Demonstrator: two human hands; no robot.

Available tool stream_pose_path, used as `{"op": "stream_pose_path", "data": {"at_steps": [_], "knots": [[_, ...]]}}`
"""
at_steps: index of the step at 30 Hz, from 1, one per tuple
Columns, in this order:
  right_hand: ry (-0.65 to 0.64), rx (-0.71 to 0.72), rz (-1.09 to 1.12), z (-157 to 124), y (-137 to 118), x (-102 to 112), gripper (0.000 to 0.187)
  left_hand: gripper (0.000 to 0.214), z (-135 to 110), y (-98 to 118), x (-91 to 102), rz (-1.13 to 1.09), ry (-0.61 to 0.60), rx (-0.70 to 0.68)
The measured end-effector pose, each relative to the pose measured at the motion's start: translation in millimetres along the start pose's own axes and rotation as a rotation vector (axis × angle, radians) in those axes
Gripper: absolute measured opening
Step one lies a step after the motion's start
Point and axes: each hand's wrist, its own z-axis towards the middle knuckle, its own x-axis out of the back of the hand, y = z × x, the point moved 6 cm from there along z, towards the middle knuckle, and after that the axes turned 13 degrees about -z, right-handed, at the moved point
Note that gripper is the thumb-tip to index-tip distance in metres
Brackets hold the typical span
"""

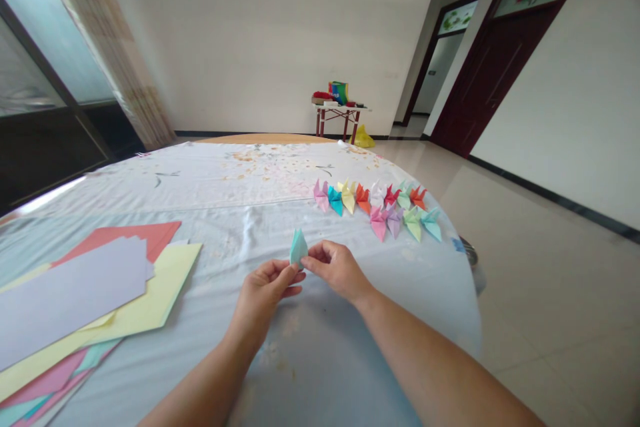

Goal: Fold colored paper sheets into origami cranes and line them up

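A small folded piece of turquoise paper [299,248] is held upright above the table between my two hands. My left hand [274,282] pinches its lower edge between thumb and fingers. From the other side, my right hand [334,265] grips its lower right edge with thumb and forefinger. Beyond my right hand, several folded paper cranes [379,219] in pink, blue, yellow, orange, white, red, purple and green stand in two rows on the tablecloth.
Loose coloured paper sheets [173,280] lie piled at the left of the round table, whose pale floral cloth [210,173] covers most of it. A small side table [345,107] with a bag and boxes stands by the far wall. A dark red door [487,73] is at the right.
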Motion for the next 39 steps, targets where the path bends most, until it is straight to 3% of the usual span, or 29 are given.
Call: {"op": "stream_pose_path", "data": {"at_steps": [8,21,24,30,34,39], "knots": [[0.096,-0.022,-0.094,-4.2,-4.3,0.1,0.022,0.028,-0.2,8.4,1.6,0.187,0.029,-0.138],[0.251,0.233,-0.369,-14.6,-33.2,-2.5,0.007,0.024,-12.8,20.3,-5.8,0.501,0.043,-0.373],[0.241,0.334,-0.398,-17.6,-40.3,-2.2,0.003,0.025,-14.3,23.7,-7.1,0.509,0.037,-0.399],[0.13,0.487,-0.377,-22.3,-51.3,-3.1,0.017,0.031,-19.4,30.5,-7.5,0.603,-0.002,-0.53],[0.087,0.408,-0.227,-18.2,-44.2,0.4,0.02,0.033,-22.6,31.2,-6.9,0.675,-0.042,-0.58],[0.035,0.161,0.073,-8.3,-21.8,2.7,0.022,0.029,-19.5,27.2,-6.2,0.651,-0.063,-0.583]]}}
